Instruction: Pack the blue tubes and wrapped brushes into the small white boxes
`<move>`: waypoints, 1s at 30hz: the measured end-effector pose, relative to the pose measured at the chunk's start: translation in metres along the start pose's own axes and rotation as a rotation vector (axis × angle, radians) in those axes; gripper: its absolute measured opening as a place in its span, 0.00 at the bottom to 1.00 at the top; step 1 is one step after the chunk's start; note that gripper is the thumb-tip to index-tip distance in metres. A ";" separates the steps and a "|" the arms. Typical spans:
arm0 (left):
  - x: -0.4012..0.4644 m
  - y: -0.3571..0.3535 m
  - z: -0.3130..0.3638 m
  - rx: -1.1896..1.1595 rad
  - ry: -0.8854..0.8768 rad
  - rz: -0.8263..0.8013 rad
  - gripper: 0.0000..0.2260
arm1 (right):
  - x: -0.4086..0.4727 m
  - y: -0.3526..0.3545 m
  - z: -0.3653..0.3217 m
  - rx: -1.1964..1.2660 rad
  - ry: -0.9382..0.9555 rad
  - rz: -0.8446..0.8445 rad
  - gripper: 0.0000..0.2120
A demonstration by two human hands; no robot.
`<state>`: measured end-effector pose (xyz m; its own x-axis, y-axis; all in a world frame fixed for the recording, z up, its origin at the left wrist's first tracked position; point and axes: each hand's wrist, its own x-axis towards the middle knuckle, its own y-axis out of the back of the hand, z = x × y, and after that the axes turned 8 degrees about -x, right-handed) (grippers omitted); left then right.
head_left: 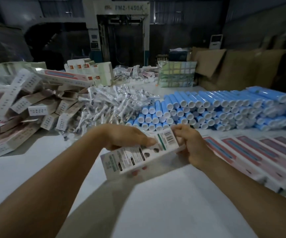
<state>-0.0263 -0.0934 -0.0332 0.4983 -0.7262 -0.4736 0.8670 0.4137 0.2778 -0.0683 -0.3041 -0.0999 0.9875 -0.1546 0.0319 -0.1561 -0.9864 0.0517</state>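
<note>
I hold a small white box [138, 155] with printed text and barcodes above the table, tilted up to the right. My left hand [125, 137] grips its middle, thumb on top and fingertips showing under its lower edge. My right hand [188, 143] pinches its right end near the barcode. Beyond the hands, a stack of blue tubes [207, 109] with white caps lies on its side. A heap of wrapped brushes [111, 102] in clear plastic sits to the left of the tubes.
Packed and loose white boxes [23, 107] are piled at the left. Flat pink and purple cartons [259, 152] lie in a row at the right. The white table [147, 203] stretches in front of me. Cardboard sheets [233, 69] and a machine [118, 31] stand behind.
</note>
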 end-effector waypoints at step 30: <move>0.046 -0.072 -0.035 1.298 -0.354 0.971 0.33 | 0.084 0.120 -0.102 -1.202 0.284 0.657 0.10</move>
<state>-0.0662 -0.1369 -0.1045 0.6320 -0.6436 0.4316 -0.4179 0.1859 0.8893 -0.0068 -0.4296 0.0107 0.7112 -0.4048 0.5748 -0.6495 -0.0655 0.7575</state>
